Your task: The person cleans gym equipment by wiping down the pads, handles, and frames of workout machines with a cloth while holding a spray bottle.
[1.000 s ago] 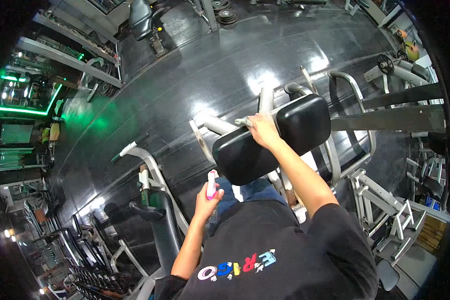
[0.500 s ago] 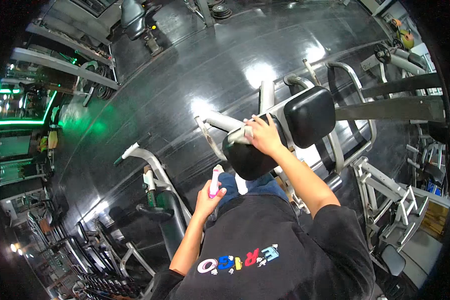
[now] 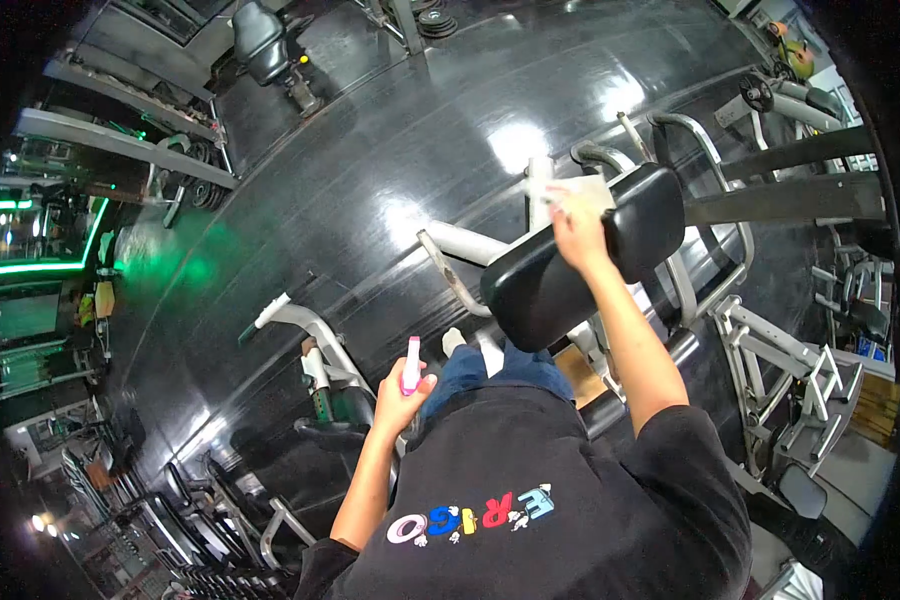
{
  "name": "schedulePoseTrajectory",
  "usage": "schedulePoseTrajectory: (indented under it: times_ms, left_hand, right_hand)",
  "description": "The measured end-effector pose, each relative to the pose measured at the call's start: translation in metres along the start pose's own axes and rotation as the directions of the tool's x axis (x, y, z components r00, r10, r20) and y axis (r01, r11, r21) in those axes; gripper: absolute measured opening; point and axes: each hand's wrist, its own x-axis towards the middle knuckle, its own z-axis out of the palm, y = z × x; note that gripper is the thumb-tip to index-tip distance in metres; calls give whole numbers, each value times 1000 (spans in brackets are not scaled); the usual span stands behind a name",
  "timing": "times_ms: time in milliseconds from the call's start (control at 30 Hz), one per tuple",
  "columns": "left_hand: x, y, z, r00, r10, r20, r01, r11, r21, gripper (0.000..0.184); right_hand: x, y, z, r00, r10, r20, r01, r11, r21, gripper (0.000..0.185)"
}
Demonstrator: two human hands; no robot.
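My left hand (image 3: 400,402) is closed round a small white bottle with pink ends (image 3: 411,366), held upright in front of my left leg. My right hand (image 3: 578,235) reaches over the black padded cushions (image 3: 535,295) of a gym machine. In its fingers is a thin white cloth or tissue (image 3: 596,192), slightly blurred, near the far edge of the padding. Whether the cloth touches the padding, I cannot tell. A second cushion (image 3: 655,215) lies right of the hand, in line with the first.
Grey metal tubes (image 3: 460,242) of the machine stick out around the cushions. A machine with a curved white arm (image 3: 310,325) stands at left. Weight plates (image 3: 202,175) hang on a rack at far left. Another white-framed machine (image 3: 780,390) stands at right, on the dark shiny floor.
My right hand has moved from the near cushion forward and right, with the cloth now spread out more. The cushions appear turned into one line. My left hand shifted slightly left, still holding the bottle.
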Motion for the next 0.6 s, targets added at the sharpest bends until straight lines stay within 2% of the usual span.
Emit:
schedulePoseTrajectory:
  times_ms: [33,67,133,200,267,333,367,400,467,500,533,567,600]
  left_hand:
    - [2,0,-3,1000,-2,21,1,1000,8,47]
    - [4,0,-6,1000,-1,30,1,1000,11,47]
    - [10,10,-11,997,43,63,-47,997,67,46]
    - [16,21,-17,995,36,93,-46,992,113,45]
    - [20,21,-24,991,23,136,-45,985,166,45]
    - [28,19,-30,987,41,158,-71,979,192,44]
    - [32,18,-33,983,49,176,-84,977,198,44]
    - [35,17,-36,981,63,181,-101,973,208,44]
    - [40,16,-43,977,82,198,-126,967,223,44]
    - [42,17,-46,975,71,210,-119,967,227,44]
    - [43,18,-48,973,57,224,-110,967,231,44]
    - [44,20,-50,970,55,236,-112,965,236,44]
    - [46,22,-51,967,53,250,-116,962,245,44]
  right_hand:
    - [-10,-11,10,971,161,175,-141,982,-124,18]
    - [-24,-26,24,886,333,321,-253,930,-267,16]
    - [-63,-43,58,987,23,160,34,936,-349,12]
    - [-75,-82,69,967,-35,253,88,976,-199,10]
    - [-95,-107,84,847,-38,530,178,960,-216,26]
    - [-112,-122,103,677,-48,734,160,984,-82,26]
    - [-123,-129,108,648,28,761,14,999,-49,19]
    - [-127,-130,112,598,175,782,-253,967,-23,23]
    - [-137,-121,104,756,206,622,-346,931,112,26]
    - [-137,-101,103,730,243,639,-448,876,179,28]
    - [-127,-98,81,749,369,550,-591,749,301,28]
    - [-109,-98,50,714,490,500,-681,652,334,28]
    - [-102,-73,31,796,477,372,-591,745,310,32]
